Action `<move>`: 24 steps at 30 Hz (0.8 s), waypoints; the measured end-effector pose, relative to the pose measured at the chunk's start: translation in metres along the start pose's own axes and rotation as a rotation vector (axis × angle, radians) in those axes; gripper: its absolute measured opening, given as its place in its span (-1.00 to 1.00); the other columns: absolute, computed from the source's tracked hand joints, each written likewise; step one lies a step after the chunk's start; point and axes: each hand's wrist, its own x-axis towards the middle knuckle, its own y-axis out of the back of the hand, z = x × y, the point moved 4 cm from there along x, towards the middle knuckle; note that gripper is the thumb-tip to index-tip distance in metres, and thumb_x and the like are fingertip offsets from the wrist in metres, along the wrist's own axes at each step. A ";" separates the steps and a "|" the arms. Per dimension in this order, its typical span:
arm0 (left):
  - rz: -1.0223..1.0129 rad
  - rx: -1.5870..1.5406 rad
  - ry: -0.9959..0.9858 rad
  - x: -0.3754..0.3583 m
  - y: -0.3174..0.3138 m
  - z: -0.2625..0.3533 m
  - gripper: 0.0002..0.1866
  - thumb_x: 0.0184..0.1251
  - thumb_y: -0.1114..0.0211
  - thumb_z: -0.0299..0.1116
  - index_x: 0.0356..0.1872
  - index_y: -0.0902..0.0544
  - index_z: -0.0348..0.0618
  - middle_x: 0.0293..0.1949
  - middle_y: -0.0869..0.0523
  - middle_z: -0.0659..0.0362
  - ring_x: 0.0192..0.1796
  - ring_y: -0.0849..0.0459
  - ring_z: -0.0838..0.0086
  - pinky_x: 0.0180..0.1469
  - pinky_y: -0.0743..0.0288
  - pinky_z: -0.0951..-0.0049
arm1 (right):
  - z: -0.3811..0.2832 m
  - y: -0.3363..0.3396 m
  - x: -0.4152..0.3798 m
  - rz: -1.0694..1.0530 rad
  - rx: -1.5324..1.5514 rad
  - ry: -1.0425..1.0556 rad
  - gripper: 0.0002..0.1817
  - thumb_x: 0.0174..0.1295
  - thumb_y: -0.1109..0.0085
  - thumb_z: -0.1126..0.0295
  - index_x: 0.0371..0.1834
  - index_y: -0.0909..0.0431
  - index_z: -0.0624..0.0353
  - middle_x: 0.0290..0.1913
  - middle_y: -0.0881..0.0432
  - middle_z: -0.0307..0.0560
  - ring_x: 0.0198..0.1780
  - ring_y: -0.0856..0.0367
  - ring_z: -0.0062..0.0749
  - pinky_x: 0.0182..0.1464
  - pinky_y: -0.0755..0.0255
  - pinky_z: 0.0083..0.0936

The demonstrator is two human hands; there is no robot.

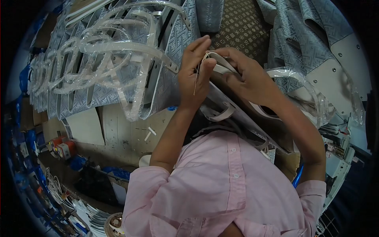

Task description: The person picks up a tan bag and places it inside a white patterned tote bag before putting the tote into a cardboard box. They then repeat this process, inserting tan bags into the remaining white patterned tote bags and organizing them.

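A bag (pixel 252 124) with a patterned outer side and a pale edge lies tilted across my lap, its near handle (pixel 223 114) hanging down. At its upper corner my right hand (pixel 246 75) is closed round the pale rim. My left hand (pixel 196 75) is beside that same corner, thumb and fingers bent together on a thin, light thread (pixel 195 85), whose end dangles below. The two hands almost meet at the corner. Exactly how the thread joins the rim is too small to make out.
Several grey patterned bags with plastic-wrapped handles (pixel 130 47) stand in a row at the left. More grey bag pieces (pixel 300 43) with pale riveted panels are heaped at the right. A brown patterned cloth (pixel 242 27) lies ahead. White machine parts (pixel 339 158) stand at the right.
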 end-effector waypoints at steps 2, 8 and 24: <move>0.161 -0.082 0.053 -0.003 0.009 -0.005 -0.59 0.42 -0.09 -0.12 -0.17 -0.61 -0.36 -0.03 -0.63 0.05 -0.01 -0.56 0.50 0.00 -0.41 0.55 | 0.002 -0.001 -0.001 -0.021 0.097 0.026 -0.42 0.14 -0.12 0.46 0.27 -0.24 0.20 0.06 -0.51 -0.03 0.07 -0.52 -0.39 0.12 -0.34 -0.49; 0.054 -0.133 0.054 0.008 0.015 -0.023 -0.61 0.40 -0.12 -0.09 -0.29 -0.60 -0.31 -0.22 -0.67 0.12 -0.22 -0.57 0.60 -0.13 -0.42 0.60 | 0.009 0.002 -0.003 -0.073 0.052 0.180 -0.28 0.12 -0.28 0.27 0.34 -0.18 0.17 0.17 -0.42 -0.02 0.13 -0.47 -0.34 0.19 -0.31 -0.44; 0.013 0.188 -0.127 0.000 0.007 -0.007 -0.61 0.38 -0.15 -0.17 -0.14 -0.60 -0.40 -0.08 -0.66 -0.01 -0.05 -0.61 0.39 0.02 -0.42 0.48 | 0.013 0.010 -0.001 0.289 -0.208 0.180 -0.77 0.27 -0.01 0.50 -0.01 -0.46 0.24 -0.52 -0.53 0.05 -0.56 -0.50 -0.42 -0.44 -0.36 -0.48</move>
